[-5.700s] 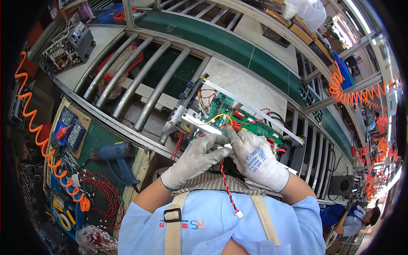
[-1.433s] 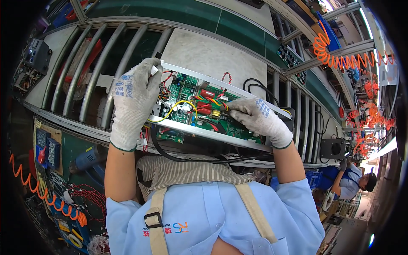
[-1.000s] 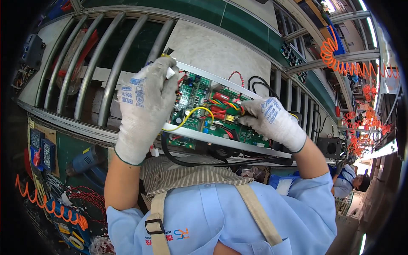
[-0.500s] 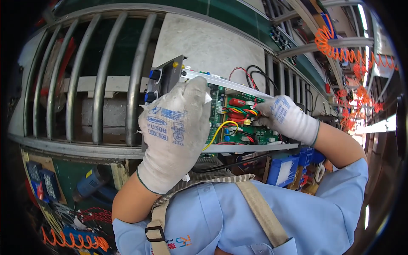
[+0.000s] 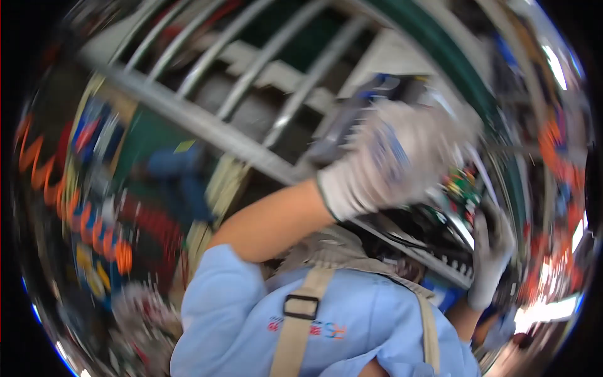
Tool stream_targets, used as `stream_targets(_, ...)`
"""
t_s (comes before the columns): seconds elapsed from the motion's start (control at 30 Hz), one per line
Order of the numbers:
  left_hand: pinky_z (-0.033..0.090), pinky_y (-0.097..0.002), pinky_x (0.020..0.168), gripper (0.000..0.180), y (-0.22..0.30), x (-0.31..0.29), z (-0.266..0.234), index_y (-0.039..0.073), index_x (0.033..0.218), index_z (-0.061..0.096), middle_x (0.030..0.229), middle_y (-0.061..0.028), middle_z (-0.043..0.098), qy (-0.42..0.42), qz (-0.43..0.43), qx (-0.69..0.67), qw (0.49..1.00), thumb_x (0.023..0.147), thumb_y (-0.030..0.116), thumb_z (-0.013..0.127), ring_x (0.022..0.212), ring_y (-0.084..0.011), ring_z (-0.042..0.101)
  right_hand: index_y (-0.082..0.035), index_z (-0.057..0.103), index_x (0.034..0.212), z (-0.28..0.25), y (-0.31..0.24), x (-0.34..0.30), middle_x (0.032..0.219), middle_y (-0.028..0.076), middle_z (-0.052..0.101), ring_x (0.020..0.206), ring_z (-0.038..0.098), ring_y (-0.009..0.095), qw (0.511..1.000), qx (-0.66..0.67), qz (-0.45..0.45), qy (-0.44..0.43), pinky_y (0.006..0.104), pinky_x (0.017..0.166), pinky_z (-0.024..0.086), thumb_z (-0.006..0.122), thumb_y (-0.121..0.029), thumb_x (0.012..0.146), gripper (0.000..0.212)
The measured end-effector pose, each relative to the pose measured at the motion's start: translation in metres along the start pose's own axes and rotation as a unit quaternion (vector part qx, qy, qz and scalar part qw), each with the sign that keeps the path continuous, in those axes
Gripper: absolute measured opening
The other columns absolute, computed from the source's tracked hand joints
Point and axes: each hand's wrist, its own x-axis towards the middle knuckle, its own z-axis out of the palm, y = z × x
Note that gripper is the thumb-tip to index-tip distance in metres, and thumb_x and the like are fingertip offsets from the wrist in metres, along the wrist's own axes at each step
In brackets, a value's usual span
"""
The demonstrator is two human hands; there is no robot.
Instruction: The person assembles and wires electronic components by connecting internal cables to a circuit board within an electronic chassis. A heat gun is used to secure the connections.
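An open-frame electronics unit has a dark front panel (image 5: 403,87) and a green circuit board (image 5: 461,191) with coloured wires. Motion blurs it. My left hand (image 5: 402,154), in a white glove, lies across the front part of the unit and covers much of it. Its fingers are smeared, so their grip cannot be made out. At the unit's other end is my right hand (image 5: 493,242), gloved too, with fingers pointing up beside the board. Whether they grip the frame is unclear.
A roller conveyor (image 5: 248,81) runs slantwise behind the hands, with a metal rail (image 5: 207,129) along its near side. Left of me are a blue power tool (image 5: 173,166) and an orange coiled hose (image 5: 94,226). More orange coils (image 5: 553,147) hang at right.
The whole view has swung and tilted. My left hand has shifted across the unit. My right hand has left the wires in the middle and is at the unit's far right end.
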Motion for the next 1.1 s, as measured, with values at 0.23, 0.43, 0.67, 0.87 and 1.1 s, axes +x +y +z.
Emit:
stream_targets(0.23, 0.059, -0.0396, 0.074, 0.024, 0.042, -0.264, 0.021, 0.014, 0.107, 0.070, 0.095, -0.0110, 0.073, 0.048, -0.471, 0.146, 0.869, 0.088, 0.018, 0.057, 0.084, -0.0298, 0.071, 0.004, 0.060, 0.130, 0.022, 0.091, 0.022, 0.128, 0.021, 0.062, 0.116, 0.061, 0.029, 0.946, -0.118, -0.295, 0.059, 0.0378, 0.099, 0.048, 0.063, -0.007, 0.096, 0.036)
stream_targets(0.43, 0.056, -0.0496, 0.077, 0.026, 0.139, -0.630, 0.137, 0.010, 0.103, 0.066, 0.103, -0.0138, 0.069, -0.182, -0.815, 0.272, 0.478, 0.096, 0.031, 0.053, 0.094, -0.0336, 0.070, 0.006, 0.058, 0.132, 0.039, 0.107, 0.064, 0.128, 0.015, 0.061, 0.116, 0.059, 0.026, 0.972, 0.058, -0.226, 0.034, 0.0352, 0.105, 0.047, 0.054, -0.017, 0.104, 0.036)
stream_targets(0.67, 0.039, -0.0502, 0.103, 0.041, 0.076, -0.665, 0.183, 0.011, 0.127, 0.058, 0.143, -0.0135, 0.051, -0.189, -0.695, 0.394, 0.571, 0.092, 0.032, 0.056, 0.135, -0.0288, 0.046, 0.007, 0.053, 0.138, -0.021, 0.123, 0.086, 0.144, 0.017, 0.054, 0.130, 0.053, 0.025, 0.949, -0.170, -0.256, 0.068, 0.0351, 0.115, 0.037, 0.036, -0.018, 0.106, 0.044)
stream_targets(0.87, 0.011, -0.0672, 0.116, 0.049, 0.004, -0.702, 0.138, 0.017, 0.143, 0.052, 0.153, -0.0098, 0.046, -0.263, -0.896, 0.112, 0.340, 0.097, 0.031, 0.042, 0.147, -0.0308, 0.033, 0.005, 0.056, 0.136, -0.060, 0.163, 0.095, 0.138, 0.018, 0.059, 0.129, 0.055, 0.027, 0.823, -0.372, -0.397, 0.165, 0.0387, 0.114, 0.038, 0.040, -0.016, 0.105, 0.041)
stream_targets(1.1, 0.018, -0.0675, 0.115, 0.041, -0.065, -0.763, 0.176, 0.013, 0.119, 0.066, 0.129, -0.0130, 0.065, -0.180, -0.895, 0.042, 0.406, 0.096, 0.037, 0.042, 0.123, -0.0359, 0.059, 0.007, 0.061, 0.124, 0.018, 0.109, 0.023, 0.120, 0.016, 0.063, 0.104, 0.061, 0.027, 0.901, -0.278, -0.301, 0.144, 0.0386, 0.093, 0.050, 0.043, -0.025, 0.106, 0.041)
